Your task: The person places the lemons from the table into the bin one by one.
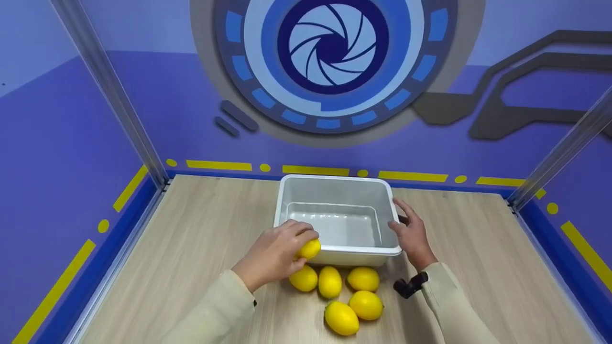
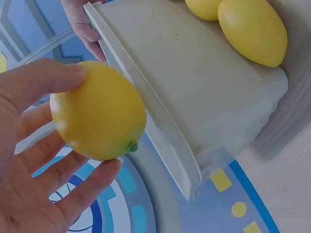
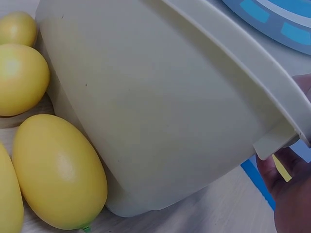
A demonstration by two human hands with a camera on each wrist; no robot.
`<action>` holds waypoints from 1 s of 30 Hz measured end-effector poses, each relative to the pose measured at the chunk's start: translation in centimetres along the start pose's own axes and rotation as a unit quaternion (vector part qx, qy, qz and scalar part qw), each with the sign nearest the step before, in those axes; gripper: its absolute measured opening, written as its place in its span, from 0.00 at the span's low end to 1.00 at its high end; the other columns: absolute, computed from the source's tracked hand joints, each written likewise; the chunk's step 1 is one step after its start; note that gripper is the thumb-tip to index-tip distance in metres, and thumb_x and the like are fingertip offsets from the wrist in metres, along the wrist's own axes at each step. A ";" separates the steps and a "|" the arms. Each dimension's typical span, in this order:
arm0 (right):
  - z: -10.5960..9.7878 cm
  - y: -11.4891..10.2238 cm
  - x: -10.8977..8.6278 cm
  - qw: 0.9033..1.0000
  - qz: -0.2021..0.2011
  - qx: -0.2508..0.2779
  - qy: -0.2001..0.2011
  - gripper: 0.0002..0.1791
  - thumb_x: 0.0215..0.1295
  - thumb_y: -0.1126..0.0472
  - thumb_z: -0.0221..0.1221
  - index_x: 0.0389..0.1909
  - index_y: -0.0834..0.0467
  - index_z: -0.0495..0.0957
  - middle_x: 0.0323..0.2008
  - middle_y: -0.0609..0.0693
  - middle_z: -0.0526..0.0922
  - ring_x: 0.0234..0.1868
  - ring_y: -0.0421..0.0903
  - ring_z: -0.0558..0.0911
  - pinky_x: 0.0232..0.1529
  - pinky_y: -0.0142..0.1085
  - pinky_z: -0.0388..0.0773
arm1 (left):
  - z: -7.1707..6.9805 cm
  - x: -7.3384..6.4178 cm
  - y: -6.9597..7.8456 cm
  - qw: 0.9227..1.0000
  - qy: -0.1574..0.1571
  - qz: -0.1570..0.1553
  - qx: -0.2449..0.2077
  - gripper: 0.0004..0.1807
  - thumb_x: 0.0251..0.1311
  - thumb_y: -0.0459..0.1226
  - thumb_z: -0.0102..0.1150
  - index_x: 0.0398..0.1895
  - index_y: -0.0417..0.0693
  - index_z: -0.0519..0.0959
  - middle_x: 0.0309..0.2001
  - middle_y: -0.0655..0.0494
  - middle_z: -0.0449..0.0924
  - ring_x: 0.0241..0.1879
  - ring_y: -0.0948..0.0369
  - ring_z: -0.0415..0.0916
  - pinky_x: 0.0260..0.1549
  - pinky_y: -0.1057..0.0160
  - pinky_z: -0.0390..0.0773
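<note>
A yellow lemon (image 1: 310, 249) is pinched between the thumb and fingers of my left hand (image 1: 279, 249), beside the front left of a white plastic bin (image 1: 334, 250). In the left wrist view the held lemon (image 2: 99, 111) shows a green tip and is raised to about the rim's height. My right hand (image 1: 415, 237) is at the bin's right wall, thumb and fingers about its rim; the right wrist view shows only part of this hand (image 3: 294, 194). Several more lemons lie in front of the bin, among them one lemon (image 1: 330, 282) near its front wall and another lemon (image 1: 341, 318) closest to me.
The bin stands on a light wooden table (image 1: 215, 215), near its back edge. Blue printed panels (image 1: 158, 105) with metal corner posts (image 1: 114, 95) close off the back and both sides. A black device (image 1: 410, 285) sits at my right wrist.
</note>
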State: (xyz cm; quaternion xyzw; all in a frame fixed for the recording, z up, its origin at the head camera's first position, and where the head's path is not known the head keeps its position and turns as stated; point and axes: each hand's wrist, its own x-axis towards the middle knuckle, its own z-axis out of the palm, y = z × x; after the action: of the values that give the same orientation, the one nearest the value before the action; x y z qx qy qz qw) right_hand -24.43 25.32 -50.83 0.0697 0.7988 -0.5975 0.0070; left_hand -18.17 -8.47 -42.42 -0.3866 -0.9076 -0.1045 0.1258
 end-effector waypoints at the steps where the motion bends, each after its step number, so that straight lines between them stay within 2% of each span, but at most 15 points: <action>1: 0.0 0.0 0.0 1.000 0.001 0.000 0.001 0.35 0.70 0.65 0.49 0.75 0.44 0.53 0.73 0.57 0.59 0.69 0.58 0.66 0.65 0.55 0.69 | 0.0 0.0 0.0 1.000 -0.001 -0.001 -0.002 0.23 0.52 0.42 0.69 0.53 0.54 0.77 0.54 0.58 0.78 0.53 0.59 0.75 0.46 0.60 0.83; 8: 0.2 -0.1 0.0 1.000 0.005 0.000 0.006 0.35 0.70 0.66 0.49 0.75 0.44 0.53 0.72 0.58 0.60 0.69 0.58 0.66 0.65 0.55 0.69 | -0.2 0.3 -0.2 1.000 -0.010 -0.011 -0.010 0.23 0.53 0.41 0.69 0.54 0.54 0.77 0.55 0.58 0.77 0.54 0.60 0.75 0.48 0.61 0.82; 16: 0.2 -0.1 0.2 1.000 0.009 0.001 0.006 0.35 0.70 0.66 0.50 0.75 0.43 0.53 0.73 0.57 0.59 0.70 0.58 0.66 0.65 0.55 0.68 | -0.1 0.6 -0.3 1.000 0.009 -0.007 -0.005 0.23 0.51 0.40 0.69 0.53 0.54 0.78 0.54 0.58 0.78 0.52 0.59 0.76 0.46 0.61 0.83; 23: 0.2 -0.1 0.1 1.000 0.011 0.002 0.007 0.35 0.71 0.66 0.50 0.75 0.44 0.52 0.73 0.58 0.58 0.70 0.58 0.66 0.65 0.55 0.68 | -0.1 1.2 -0.5 1.000 0.001 -0.008 -0.001 0.22 0.52 0.39 0.68 0.53 0.54 0.77 0.53 0.58 0.79 0.51 0.59 0.76 0.46 0.61 0.82; 30: 0.1 -0.1 0.0 1.000 0.007 -0.003 0.009 0.35 0.70 0.67 0.50 0.75 0.45 0.52 0.73 0.58 0.59 0.69 0.58 0.66 0.65 0.55 0.69 | -0.1 1.5 -0.7 1.000 0.007 -0.008 0.000 0.23 0.51 0.39 0.69 0.53 0.54 0.77 0.53 0.57 0.79 0.50 0.59 0.76 0.46 0.61 0.82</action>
State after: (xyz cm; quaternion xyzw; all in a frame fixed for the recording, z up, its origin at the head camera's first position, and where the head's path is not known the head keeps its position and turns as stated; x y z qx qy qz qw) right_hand -24.49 25.17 -50.76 0.0804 0.8001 -0.5944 0.0045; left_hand -19.66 -7.99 -41.94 -0.3790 -0.9097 -0.1079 0.1311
